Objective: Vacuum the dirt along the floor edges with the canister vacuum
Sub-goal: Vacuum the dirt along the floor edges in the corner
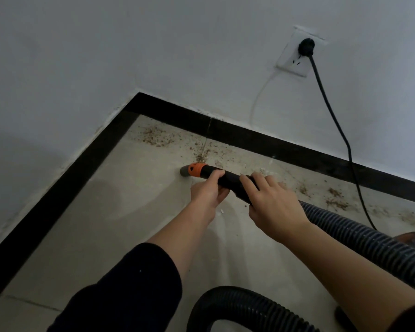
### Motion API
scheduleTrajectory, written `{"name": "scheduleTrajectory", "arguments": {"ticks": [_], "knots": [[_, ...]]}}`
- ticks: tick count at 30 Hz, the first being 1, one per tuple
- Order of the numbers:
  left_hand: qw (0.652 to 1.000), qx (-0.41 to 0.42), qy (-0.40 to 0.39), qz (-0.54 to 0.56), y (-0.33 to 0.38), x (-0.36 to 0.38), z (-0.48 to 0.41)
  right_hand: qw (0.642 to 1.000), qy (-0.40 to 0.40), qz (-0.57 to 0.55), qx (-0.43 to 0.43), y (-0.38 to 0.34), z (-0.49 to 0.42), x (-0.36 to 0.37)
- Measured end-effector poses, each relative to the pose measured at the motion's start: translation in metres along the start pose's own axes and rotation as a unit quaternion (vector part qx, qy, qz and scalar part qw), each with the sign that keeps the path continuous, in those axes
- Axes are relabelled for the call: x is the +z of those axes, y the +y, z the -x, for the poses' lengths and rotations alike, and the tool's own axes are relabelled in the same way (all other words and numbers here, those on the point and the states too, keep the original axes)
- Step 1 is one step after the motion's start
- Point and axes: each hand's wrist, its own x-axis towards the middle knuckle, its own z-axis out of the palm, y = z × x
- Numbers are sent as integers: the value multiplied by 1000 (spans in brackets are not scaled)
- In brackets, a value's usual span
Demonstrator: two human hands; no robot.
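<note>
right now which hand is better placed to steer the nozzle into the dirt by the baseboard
Left. The left hand grips the tube behind the orange collar, nearest the dirt; the right hand holds farther back by the hose.

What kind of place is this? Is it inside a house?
Probably a corner of an indoor room, maybe a home: white walls, a wall socket with a plug, and black skirting along the floor.

No text, label, brand, number or sign could be read. The black vacuum wand [233, 179] and its orange collar [197, 169] showed plain surfaces. The white wall socket [288, 63], up the wall beyond the wand, carried no legible marking, and the black plug [306, 46] in it was too dark to tell.
</note>
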Motion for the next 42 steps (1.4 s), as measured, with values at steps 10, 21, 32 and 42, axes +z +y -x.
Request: {"name": "scheduleTrajectory", "arguments": {"ticks": [10,21,32,42], "knots": [[1000,19,7,-5,1,-1,-13,1000,9,9,8,-7,-8,9],[999,30,8,-13,7,-5,-23,1000,20,10,8,-14,-17,14],[999,45,10,-21,16,-9,-34,1000,-3,20,4,-22,-29,8],[999,49,13,-12,21,-20,-44,1000,-9,12,2,-35,-39,14]]}}
